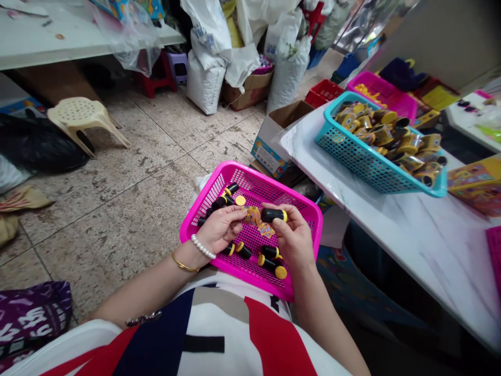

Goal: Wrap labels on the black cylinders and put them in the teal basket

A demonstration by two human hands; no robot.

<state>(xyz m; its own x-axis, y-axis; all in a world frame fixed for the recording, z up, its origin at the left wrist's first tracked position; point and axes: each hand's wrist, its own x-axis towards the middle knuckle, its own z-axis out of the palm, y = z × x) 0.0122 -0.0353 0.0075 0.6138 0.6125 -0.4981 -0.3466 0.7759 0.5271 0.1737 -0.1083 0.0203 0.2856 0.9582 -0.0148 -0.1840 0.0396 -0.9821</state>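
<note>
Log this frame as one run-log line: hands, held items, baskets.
left hand: beside printed wrapper | right hand: holds black yellow-capped tube | below: pink plastic basket | table: teal plastic basket

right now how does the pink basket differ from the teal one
The pink basket sits on the lap, the teal basket on a marble-look table. The pink basket holds a few black cylinders with yellow ends; the teal basket is heaped with yellow-wrapped items. Both are perforated plastic.
</note>
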